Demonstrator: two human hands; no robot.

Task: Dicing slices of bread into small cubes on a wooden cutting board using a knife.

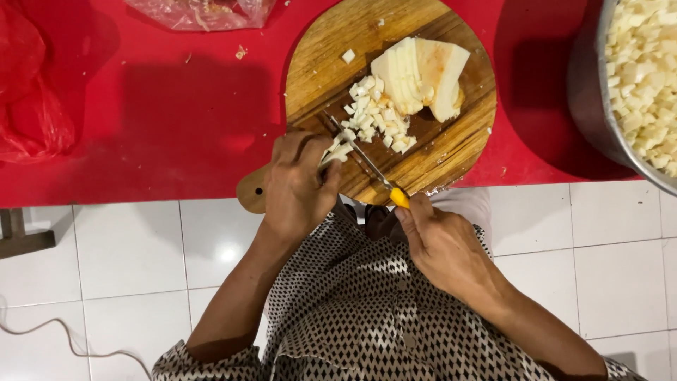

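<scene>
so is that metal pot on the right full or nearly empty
Full, as far as the view shows: the metal pot is heaped with pale diced pieces up to its rim. Most of the pot lies outside the frame.

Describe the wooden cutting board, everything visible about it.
The cutting board is round, of brown grained wood with a small handle pierced by a hole at its lower left. It lies flat on the red table, its near edge overhanging the table's edge. On it sit a large pale sliced chunk and a heap of small dice. The left hand holds strips down near the handle; the knife in the right hand angles across it.
</scene>
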